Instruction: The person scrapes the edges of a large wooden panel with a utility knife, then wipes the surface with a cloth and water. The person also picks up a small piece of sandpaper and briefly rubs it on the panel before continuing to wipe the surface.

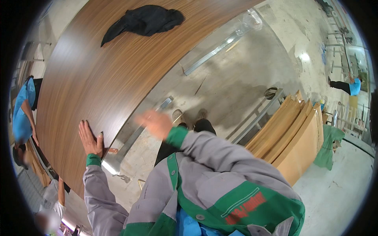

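My left hand (89,138) lies flat on a large brown wood-grain board (106,74), near its edge, fingers stretched out and thumb apart. Beside the heel of this hand, a small reddish-brown piece (112,150) sticks out past the board's edge; the hand hides part of it, and I cannot make out its kind. My right hand (156,124) is in the air just off the same edge, smeared by motion, so its fingers are unclear. A crumpled black cloth (145,20) rests on the far part of the board.
Metal rails (214,53) show low down beyond the board's edge. Several brown panels (283,129) lean to my right, by a green cloth (330,147). A person in blue (24,110) stands across the board at left, another in white (53,196) lower down. One more person (352,85) is far right.
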Demonstrator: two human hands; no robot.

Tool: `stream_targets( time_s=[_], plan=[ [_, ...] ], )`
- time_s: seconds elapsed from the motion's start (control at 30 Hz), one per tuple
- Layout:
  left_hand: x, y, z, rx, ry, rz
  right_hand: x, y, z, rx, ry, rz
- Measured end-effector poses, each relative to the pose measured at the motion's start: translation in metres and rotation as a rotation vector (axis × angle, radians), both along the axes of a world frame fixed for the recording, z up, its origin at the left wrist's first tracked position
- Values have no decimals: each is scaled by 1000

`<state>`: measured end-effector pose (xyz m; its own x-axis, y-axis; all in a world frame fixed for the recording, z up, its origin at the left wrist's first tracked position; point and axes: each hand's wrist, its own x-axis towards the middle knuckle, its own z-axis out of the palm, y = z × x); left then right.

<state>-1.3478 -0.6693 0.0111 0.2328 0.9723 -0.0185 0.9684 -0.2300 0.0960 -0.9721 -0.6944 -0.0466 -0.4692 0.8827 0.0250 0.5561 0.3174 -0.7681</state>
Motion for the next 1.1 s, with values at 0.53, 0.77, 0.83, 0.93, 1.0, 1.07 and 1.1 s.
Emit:
stream_targets(
  time_s=[0.53, 0.77, 0.83, 0.93, 1.0, 1.07, 1.1],
  plan=[
    [-85, -50, -12, 66, 55, 93, -116, -52, -3, 115, 153, -228],
    [-89, -52, -20, 120, 55, 121, 55, 70, 25, 352, -140, -1050],
    [-89, -53, -21, 124, 44, 125, 33, 68, 29, 323, -212, -917],
    [-87, -53, -19, 136, 11, 143, -97, 7, 22, -128, 122, -885],
    [-85, -53, -17, 115, 10, 164, -190, -66, 14, -247, 111, -396],
    [-84, -53, -16, 152, 5, 138, -245, -115, 1, -2, 147, -132],
    [-83, -52, -16, 165, 11, 129, -257, -127, -4, -1, 119, 16]
  ],
)
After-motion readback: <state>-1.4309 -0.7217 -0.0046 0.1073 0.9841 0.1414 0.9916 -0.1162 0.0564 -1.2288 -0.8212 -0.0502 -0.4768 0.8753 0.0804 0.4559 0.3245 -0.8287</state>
